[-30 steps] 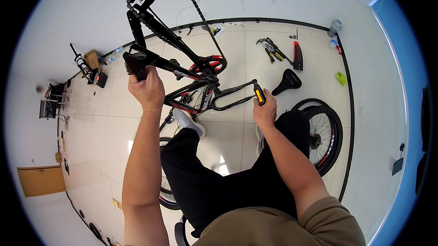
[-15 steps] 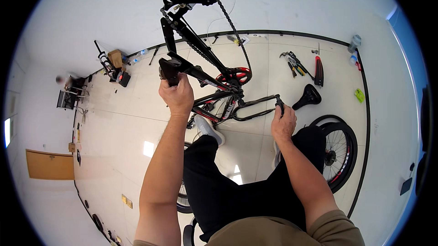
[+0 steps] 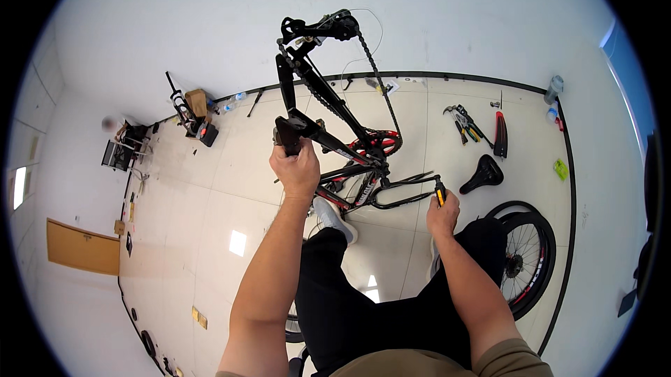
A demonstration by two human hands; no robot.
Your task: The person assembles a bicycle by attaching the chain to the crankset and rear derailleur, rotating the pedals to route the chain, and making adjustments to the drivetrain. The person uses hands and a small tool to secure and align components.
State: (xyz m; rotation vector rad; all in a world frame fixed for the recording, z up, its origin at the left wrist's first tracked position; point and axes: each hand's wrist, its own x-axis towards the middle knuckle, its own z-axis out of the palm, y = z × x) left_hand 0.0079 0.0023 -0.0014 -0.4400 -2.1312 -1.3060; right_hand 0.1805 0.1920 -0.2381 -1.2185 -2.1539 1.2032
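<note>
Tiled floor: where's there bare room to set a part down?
Widest looks the stretch between the left forearm, yellow pieces and black box. A smaller gap lies between the saddle and green packet. Crowded: right of the bicycle frame, with hand tools, fender and wheels.

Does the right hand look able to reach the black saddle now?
Probably yes, perhaps with some leaning: the black saddle lies on the floor beyond the right hand, and nothing visible blocks the way between them. However, that hand holds a pedal, so it would have to let go first.
</note>
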